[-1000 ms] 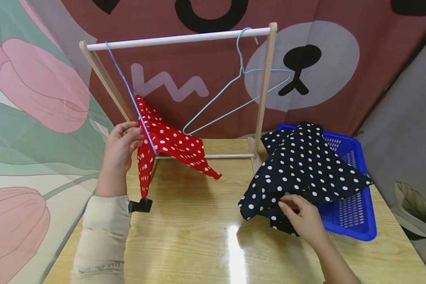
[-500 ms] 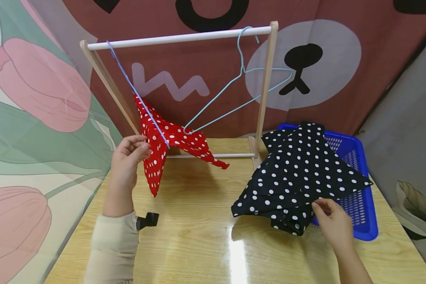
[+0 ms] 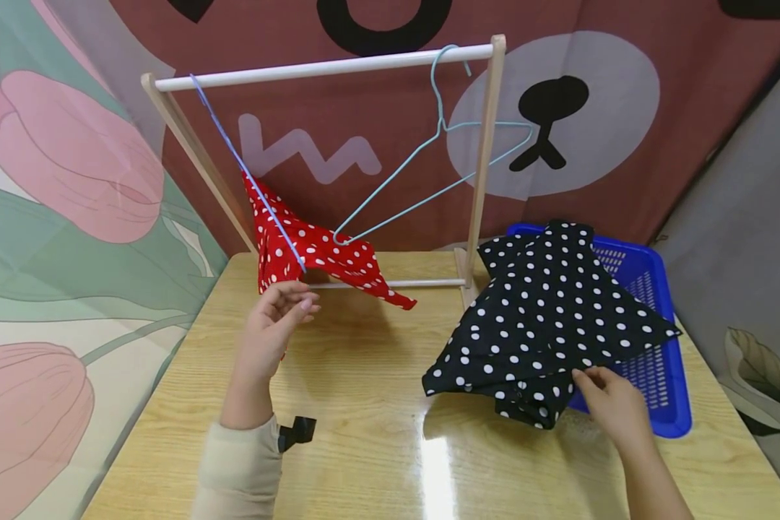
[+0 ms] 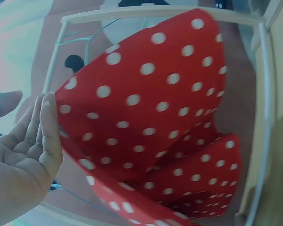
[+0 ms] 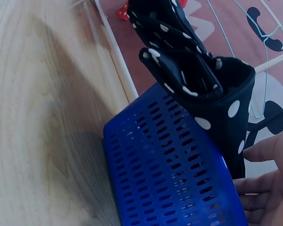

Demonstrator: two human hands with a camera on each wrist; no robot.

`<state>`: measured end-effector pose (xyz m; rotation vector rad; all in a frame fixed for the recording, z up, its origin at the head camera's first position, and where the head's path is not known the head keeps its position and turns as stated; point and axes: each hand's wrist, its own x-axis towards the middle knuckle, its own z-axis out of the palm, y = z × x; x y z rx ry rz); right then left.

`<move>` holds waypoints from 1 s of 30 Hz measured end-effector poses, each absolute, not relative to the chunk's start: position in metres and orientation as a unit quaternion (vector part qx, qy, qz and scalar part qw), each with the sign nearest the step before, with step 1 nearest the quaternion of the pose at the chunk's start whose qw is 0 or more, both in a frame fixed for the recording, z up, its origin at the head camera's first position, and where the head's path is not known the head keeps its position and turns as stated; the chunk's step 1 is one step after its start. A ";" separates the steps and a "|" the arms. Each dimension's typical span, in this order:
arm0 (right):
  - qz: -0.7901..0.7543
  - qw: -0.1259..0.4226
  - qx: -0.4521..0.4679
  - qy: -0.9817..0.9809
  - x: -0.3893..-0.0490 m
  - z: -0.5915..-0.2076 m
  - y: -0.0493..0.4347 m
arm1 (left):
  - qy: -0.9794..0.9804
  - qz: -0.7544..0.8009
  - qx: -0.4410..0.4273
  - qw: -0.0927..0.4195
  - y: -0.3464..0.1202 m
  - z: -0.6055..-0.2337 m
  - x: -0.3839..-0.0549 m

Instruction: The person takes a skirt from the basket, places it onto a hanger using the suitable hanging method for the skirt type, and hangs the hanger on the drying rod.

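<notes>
A red cloth with white dots (image 3: 273, 245) hangs from a purple-blue hanger (image 3: 260, 193) at the left of the rack. My left hand (image 3: 279, 325) is just in front of the cloth's lower part, hiding some of it in the head view. Its fingers are loosely bent and hold nothing; in the left wrist view the fingertips (image 4: 49, 101) come close to the red cloth (image 4: 146, 94). Draped over the blue basket (image 3: 669, 390) is a black cloth with white dots (image 3: 546, 310). At its lower right edge, the thumb and forefinger of my right hand (image 3: 614, 404) pinch it.
The rack has a white top bar (image 3: 338, 67) and wooden side posts (image 3: 485, 159). A light-blue hanger (image 3: 403, 170) hangs bare near its right post. All stands on a wood-grain table (image 3: 351, 433), with printed fabric (image 3: 377, 130) behind.
My left hand has moved right and down along the red cloth, whose hanger has swung slightly right. My right hand has shifted right along the black cloth, whose lower edge has moved a little.
</notes>
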<state>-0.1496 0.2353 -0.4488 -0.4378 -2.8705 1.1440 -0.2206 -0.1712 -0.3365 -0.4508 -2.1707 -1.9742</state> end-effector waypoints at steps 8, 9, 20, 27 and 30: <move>0.373 -0.021 -0.164 -0.913 -0.159 -0.449 0.244 | -0.721 -0.683 -0.113 0.025 -0.160 -0.370 -0.220; 0.381 -0.025 -0.171 -0.908 -0.160 -0.450 0.246 | -0.720 -0.685 -0.107 0.018 -0.158 -0.374 -0.220; 0.629 -0.057 -0.202 -0.748 -0.178 -0.456 0.253 | -0.738 -0.669 -0.054 -0.064 -0.134 -0.420 -0.218; 0.762 -0.074 -0.215 -0.606 -0.187 -0.458 0.255 | -0.741 -0.659 -0.065 -0.114 -0.117 -0.442 -0.213; 0.782 -0.077 -0.221 -0.578 -0.189 -0.458 0.255 | -0.739 -0.655 -0.073 -0.141 -0.111 -0.448 -0.212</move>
